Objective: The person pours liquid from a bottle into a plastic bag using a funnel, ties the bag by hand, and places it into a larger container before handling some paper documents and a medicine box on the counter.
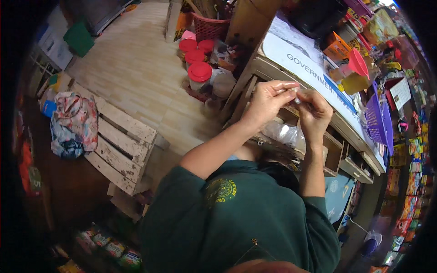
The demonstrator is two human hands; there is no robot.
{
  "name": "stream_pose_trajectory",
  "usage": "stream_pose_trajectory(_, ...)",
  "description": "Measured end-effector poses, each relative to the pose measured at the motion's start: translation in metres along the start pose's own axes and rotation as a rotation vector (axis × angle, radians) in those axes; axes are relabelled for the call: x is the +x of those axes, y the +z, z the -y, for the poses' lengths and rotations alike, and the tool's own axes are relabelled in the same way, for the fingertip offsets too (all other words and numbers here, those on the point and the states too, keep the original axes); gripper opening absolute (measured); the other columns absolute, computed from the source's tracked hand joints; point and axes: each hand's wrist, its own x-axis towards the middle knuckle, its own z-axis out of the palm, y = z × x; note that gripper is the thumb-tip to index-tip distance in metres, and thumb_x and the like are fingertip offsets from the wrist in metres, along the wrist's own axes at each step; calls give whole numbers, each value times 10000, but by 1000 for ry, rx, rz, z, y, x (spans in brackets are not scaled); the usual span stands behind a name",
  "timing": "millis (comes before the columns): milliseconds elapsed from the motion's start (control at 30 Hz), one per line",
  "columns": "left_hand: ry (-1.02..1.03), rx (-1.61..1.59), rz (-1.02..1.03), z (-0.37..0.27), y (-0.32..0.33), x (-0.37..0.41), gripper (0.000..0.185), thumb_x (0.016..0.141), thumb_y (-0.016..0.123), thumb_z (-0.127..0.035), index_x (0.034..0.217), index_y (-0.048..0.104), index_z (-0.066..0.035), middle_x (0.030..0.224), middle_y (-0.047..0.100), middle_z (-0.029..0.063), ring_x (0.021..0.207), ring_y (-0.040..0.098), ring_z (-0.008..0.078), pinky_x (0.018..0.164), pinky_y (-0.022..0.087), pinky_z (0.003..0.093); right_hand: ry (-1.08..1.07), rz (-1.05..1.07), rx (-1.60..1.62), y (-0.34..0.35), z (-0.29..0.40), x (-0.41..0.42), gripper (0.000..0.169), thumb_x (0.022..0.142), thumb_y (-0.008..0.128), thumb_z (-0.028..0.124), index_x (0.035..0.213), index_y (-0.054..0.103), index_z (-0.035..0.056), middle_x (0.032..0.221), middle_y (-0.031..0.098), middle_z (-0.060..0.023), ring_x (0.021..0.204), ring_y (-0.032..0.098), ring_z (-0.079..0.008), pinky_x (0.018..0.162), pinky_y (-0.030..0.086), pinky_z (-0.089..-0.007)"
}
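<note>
My left hand (273, 99) and my right hand (315, 111) meet in front of the table edge, fingertips pinched together. Between them is a small whitish piece (297, 95), perhaps thin plastic; the fingers cover most of it, so its exact kind cannot be told. The skin of the left hand looks shiny. Below the hands, clear plastic bags (283, 133) lie in an open wooden drawer (333, 150) under the tabletop. Close beyond the right hand runs the tabletop's printed sheet (307, 65), which bears large writing.
A purple plastic basket (379, 119) and a pink funnel (358, 65) with bottles of yellow liquid stand on the table. Red-lidded containers (199, 73) sit on the floor. A slatted wooden bench (119, 146) at left bears a patterned cloth bag (76, 123). Sachets (411, 191) hang at far right.
</note>
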Motion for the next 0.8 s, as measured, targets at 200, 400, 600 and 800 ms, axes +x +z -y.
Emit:
stream_pose_trajectory(200,76,15,-117,-3,-1,1,228,859,615,-31,1082,606,15,1018,660,101,839,607,80,700,485,177,314,77,355,-3,8,0,270,771,590,-112,1024,640,-32,978,676,-96,863,630,-138,786,494,-249)
stream_pose_trajectory(400,-22,181,-95,2,9,-7,253,861,626,-82,1087,604,28,1015,655,107,853,626,120,744,525,237,256,27,249,-12,-3,-4,139,750,642,-73,874,650,-12,837,663,-76,774,618,-112,697,503,-251)
stream_pose_trajectory(600,108,345,-152,0,-1,-4,211,832,620,9,1034,594,65,968,661,155,831,645,166,722,531,251,-103,-113,-14,-2,-7,-7,118,643,677,-9,737,609,7,791,580,-116,807,558,-293,700,449,-388)
stream_pose_trajectory(800,31,254,-13,17,-4,12,330,864,588,-4,1173,485,48,1042,620,140,927,623,185,796,525,279,-90,-3,114,-28,-4,-26,534,664,698,71,1180,565,34,1285,469,-225,1196,439,-386,986,378,-430)
